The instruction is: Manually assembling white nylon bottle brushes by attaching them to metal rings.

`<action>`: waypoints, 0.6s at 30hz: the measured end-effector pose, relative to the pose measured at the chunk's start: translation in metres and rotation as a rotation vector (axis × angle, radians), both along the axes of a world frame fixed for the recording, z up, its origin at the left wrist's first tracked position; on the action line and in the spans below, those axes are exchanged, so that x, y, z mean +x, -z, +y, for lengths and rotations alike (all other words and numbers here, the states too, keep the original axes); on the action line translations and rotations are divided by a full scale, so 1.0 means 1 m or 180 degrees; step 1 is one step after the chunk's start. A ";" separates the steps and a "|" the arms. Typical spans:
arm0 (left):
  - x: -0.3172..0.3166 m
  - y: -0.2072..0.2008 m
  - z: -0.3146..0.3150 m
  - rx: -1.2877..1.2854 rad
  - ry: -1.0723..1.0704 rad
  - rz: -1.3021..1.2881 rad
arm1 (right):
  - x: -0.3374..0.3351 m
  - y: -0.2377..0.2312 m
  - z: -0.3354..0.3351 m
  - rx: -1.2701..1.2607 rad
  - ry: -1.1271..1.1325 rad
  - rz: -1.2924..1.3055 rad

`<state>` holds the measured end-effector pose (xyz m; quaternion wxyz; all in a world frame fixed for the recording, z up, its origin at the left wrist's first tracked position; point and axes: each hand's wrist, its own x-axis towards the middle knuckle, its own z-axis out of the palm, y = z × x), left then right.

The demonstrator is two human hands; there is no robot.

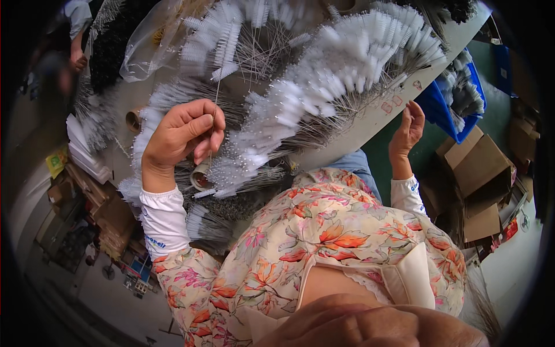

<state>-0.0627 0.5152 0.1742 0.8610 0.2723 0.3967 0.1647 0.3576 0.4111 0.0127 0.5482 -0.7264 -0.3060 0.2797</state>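
My left hand (186, 134) is closed in a pinch on the thin wire stem of a tube brush (226, 49). Its white bristle head points up and away, above the fingers. Around that hand lie piles of similar white brushes (329, 72) with bare metal stems, spread in a wide arc over the table (378, 113). Off the table's right edge, my right hand (407, 132) is raised with its fingers loosely bent. I see nothing in it, and it touches no brush.
A blue crate (444, 113) with more white brushes stands beyond the table's right edge. Opened cardboard boxes (478, 168) are below it. Near my left hand are a cardboard tube (134, 120) and a clear plastic bag (141, 49). Another person's hand (78, 59) shows at the far left.
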 end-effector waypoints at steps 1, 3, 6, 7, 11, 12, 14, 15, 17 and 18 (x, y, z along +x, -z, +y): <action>0.004 0.001 0.000 -0.0040 -0.0134 -0.0155 | -0.006 -0.008 0.003 -0.0010 -0.0352 -0.0226; 0.011 0.005 0.002 0.0039 -0.0211 -0.0056 | -0.016 -0.013 0.008 0.0188 -0.0523 -0.0374; 0.018 0.018 0.007 0.0320 -0.0496 0.0480 | -0.024 -0.014 0.009 0.0318 -0.0743 -0.0248; 0.019 0.023 0.009 0.0527 -0.0705 0.0914 | -0.023 -0.011 0.007 0.0327 -0.0733 -0.0246; 0.029 0.022 0.025 0.1587 0.0196 0.3493 | -0.009 0.000 0.000 0.0001 -0.0437 0.0127; 0.033 0.020 0.031 0.1703 0.0393 0.3722 | -0.004 0.001 -0.003 -0.0125 -0.0312 0.0150; 0.058 0.014 0.054 0.1809 0.0531 0.3402 | 0.003 0.005 -0.005 -0.0157 -0.0203 0.0126; 0.074 0.018 0.066 0.1937 0.0641 0.3109 | 0.007 0.006 -0.003 -0.0149 -0.0105 0.0125; 0.102 0.051 0.093 0.2472 0.0651 0.2595 | 0.004 0.005 0.002 -0.0129 -0.0041 0.0183; 0.118 0.076 0.109 0.2858 0.0830 0.2574 | 0.004 0.007 0.004 -0.0121 0.0004 0.0250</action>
